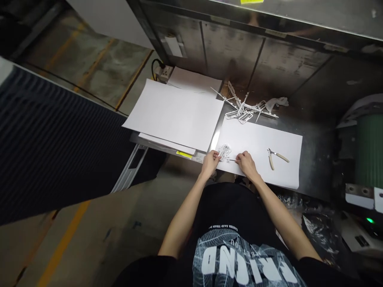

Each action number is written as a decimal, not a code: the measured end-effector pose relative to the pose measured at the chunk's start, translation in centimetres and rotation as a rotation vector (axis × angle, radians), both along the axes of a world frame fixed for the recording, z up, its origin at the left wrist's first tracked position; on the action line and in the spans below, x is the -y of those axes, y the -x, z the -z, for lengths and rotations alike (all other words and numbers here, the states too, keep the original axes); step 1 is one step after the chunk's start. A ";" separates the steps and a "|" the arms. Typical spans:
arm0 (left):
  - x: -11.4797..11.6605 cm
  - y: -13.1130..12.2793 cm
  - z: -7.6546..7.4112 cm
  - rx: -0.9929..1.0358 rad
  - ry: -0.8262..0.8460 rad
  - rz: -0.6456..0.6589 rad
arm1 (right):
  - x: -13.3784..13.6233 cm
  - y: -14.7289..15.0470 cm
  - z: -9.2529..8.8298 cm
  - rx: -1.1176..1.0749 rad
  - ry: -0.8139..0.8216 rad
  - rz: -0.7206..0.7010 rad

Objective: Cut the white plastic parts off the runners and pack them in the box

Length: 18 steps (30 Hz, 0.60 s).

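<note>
My left hand [211,162] is closed at the left edge of a small pile of white plastic pieces [225,150], its fingertips touching or pinching the pile's edge. My right hand [245,162] pinches one end of a thin white plastic piece [231,160], which points left toward the pile. Both hands are over the near edge of a white sheet [266,139]. To the right of my right hand, nippers [275,156] with beige handles lie on that sheet, handles spread. Whether my left fingers grip a piece is too small to tell.
Behind the sheet lies a tangle of white plastic frames [243,109], beside a crumpled white item [277,103]. Large white sheets [176,113] cover the table's left part. A power socket [164,73] sits at the back left, a green machine [369,149] at the right.
</note>
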<state>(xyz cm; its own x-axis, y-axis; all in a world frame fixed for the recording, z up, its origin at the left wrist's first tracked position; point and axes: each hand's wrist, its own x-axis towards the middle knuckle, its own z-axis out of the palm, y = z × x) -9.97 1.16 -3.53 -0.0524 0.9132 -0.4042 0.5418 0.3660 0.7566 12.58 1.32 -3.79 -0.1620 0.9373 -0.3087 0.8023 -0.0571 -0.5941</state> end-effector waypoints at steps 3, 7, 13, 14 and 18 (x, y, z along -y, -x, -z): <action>-0.2 0.9 0.3 -0.079 -0.075 0.109 | 4.6 -0.5 -0.3 -0.016 -0.005 0.192; 0.2 1.7 0.6 -0.174 -0.150 0.252 | 13.7 -0.5 -0.3 -0.074 0.018 0.527; -1.7 0.7 -0.2 -0.316 -0.126 0.415 | 26.1 4.5 -1.8 -0.226 0.010 1.000; -2.1 0.4 -1.1 -0.334 -0.111 0.441 | 27.0 5.5 -2.4 -0.244 -0.027 1.063; -3.6 -0.4 -5.1 -0.357 -0.080 0.579 | 26.9 7.3 -6.4 -0.218 -0.329 1.284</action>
